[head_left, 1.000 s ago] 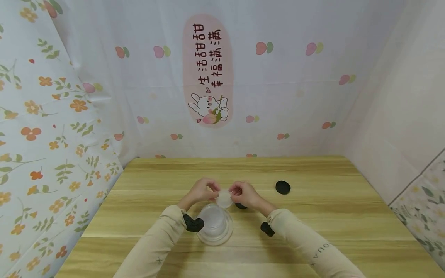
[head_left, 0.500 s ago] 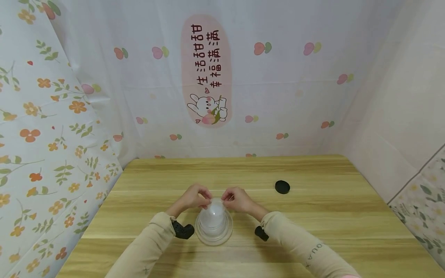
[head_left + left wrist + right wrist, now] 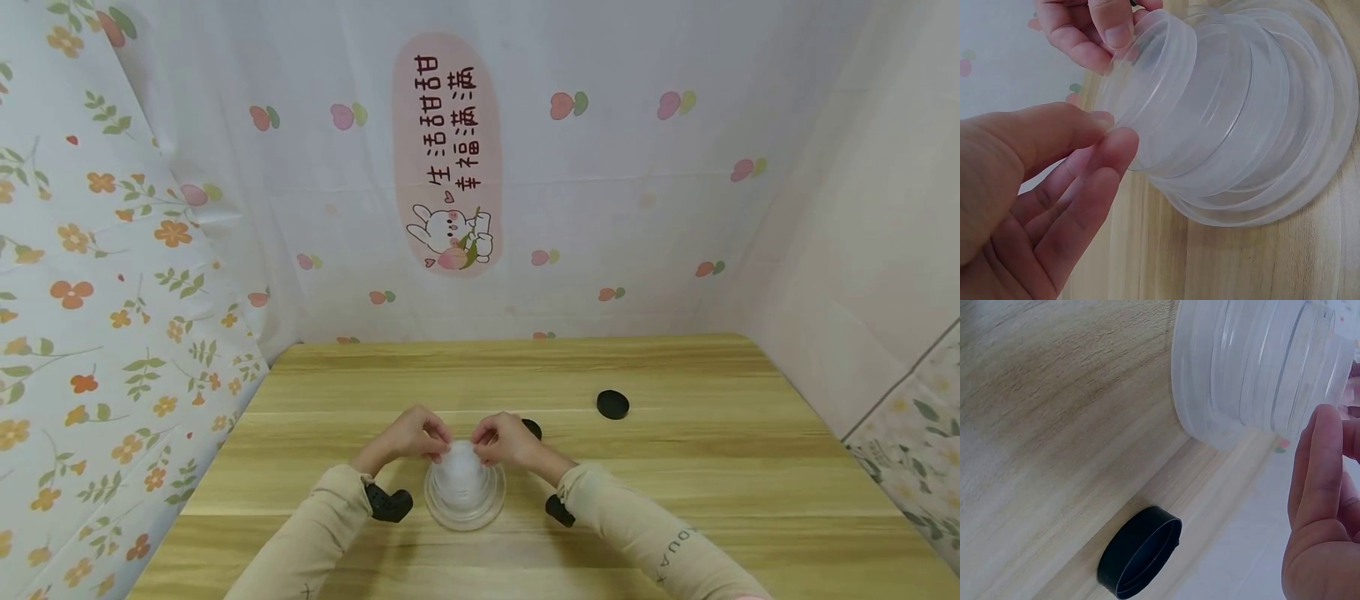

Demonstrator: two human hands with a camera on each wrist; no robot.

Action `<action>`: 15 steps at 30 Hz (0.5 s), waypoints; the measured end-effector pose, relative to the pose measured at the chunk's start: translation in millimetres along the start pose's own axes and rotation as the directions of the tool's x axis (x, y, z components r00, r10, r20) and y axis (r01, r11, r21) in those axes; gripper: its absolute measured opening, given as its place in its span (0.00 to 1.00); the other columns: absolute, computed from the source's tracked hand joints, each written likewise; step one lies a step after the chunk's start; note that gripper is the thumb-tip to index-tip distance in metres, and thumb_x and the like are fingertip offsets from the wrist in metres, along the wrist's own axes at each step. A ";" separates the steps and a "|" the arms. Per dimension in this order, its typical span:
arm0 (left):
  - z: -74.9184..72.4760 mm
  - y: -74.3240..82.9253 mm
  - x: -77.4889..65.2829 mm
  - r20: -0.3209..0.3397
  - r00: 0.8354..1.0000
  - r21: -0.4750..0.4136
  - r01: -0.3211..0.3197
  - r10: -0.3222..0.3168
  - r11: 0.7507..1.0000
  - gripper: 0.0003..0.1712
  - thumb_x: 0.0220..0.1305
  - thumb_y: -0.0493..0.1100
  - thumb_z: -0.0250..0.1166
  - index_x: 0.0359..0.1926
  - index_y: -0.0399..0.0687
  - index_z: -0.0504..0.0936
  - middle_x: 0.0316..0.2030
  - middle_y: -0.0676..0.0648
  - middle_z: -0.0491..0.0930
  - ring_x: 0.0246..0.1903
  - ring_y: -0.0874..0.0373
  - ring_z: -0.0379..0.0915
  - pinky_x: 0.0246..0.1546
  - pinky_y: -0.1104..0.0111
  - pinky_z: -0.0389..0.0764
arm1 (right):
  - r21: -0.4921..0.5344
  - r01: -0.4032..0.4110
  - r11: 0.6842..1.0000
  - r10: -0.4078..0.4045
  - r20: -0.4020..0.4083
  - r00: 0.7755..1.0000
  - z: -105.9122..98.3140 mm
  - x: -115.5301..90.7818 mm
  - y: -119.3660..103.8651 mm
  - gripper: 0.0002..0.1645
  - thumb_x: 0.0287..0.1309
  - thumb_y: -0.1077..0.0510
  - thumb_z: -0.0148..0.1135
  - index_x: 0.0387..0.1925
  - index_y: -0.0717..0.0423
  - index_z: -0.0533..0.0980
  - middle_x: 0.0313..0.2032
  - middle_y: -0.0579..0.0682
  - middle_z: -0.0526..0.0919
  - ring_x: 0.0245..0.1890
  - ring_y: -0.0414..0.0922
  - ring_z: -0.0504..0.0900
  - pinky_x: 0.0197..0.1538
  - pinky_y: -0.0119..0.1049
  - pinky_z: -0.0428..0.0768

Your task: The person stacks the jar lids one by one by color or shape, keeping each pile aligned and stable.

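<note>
A tapering stack of clear round plastic lids (image 3: 463, 492) stands on the table, the widest at the bottom. On its top sits a small clear lid (image 3: 1180, 65), overlapping the tier under it in the left wrist view. My left hand (image 3: 411, 435) pinches that small lid's rim between thumb and fingertips. From the opposite side my right hand (image 3: 508, 439) pinches the same rim. A black round lid (image 3: 1140, 551) lies just beyond the right hand, hollow side showing in the right wrist view and partly covered by that hand in the head view.
Farther to the right on the wooden table (image 3: 675, 500) lies another black round lid (image 3: 612, 404). A cloth with printed fruit and lettering (image 3: 637, 208) hangs behind the table's far edge. Floral cloth (image 3: 112, 375) borders the left side.
Both hands have brought the small clear lid nearer and lowered it from beyond the stack onto its top. The black lids have stayed in place.
</note>
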State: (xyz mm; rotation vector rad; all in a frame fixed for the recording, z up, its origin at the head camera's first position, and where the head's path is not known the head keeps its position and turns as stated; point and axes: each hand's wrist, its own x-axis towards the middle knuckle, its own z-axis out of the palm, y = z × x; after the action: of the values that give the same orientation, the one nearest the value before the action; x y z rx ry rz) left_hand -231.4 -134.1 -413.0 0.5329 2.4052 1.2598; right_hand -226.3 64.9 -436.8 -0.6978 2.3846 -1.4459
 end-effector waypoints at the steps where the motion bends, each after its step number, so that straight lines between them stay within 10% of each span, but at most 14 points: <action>1: 0.2 -0.7 -0.2 0.001 1.000 -0.006 0.002 -0.002 1.000 0.05 0.50 0.30 0.63 0.29 0.29 0.80 0.20 0.45 0.77 0.19 0.53 0.76 0.22 0.62 0.78 | -0.006 0.005 1.000 -0.005 0.001 1.000 0.3 0.0 0.0 0.04 0.47 0.73 0.57 0.28 0.69 0.76 0.21 0.51 0.77 0.19 0.42 0.78 0.24 0.30 0.78; 8: 1.0 -18.9 5.0 0.013 0.998 -0.052 -0.055 0.056 0.997 0.05 0.51 0.36 0.65 0.27 0.36 0.81 0.20 0.46 0.76 0.17 0.57 0.76 0.21 0.67 0.78 | -0.030 0.003 1.000 -0.003 0.001 1.000 1.1 0.2 -0.1 0.03 0.48 0.73 0.58 0.28 0.69 0.76 0.21 0.52 0.78 0.20 0.44 0.79 0.24 0.31 0.78; 15: 2.8 -3.2 -0.4 -0.019 0.999 -0.016 0.027 -0.027 1.000 0.03 0.50 0.30 0.63 0.28 0.31 0.80 0.20 0.46 0.75 0.17 0.56 0.76 0.22 0.65 0.79 | -0.087 0.023 0.996 -0.023 0.003 1.000 2.6 -0.7 -0.6 0.02 0.48 0.71 0.59 0.28 0.67 0.76 0.21 0.50 0.77 0.19 0.40 0.77 0.23 0.28 0.76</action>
State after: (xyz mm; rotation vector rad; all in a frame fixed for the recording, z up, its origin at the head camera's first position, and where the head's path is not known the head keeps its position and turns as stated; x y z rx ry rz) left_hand -230.3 -134.1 -417.1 0.4841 2.4082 1.2766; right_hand -224.3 63.1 -437.4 -0.7490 2.4583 -1.3567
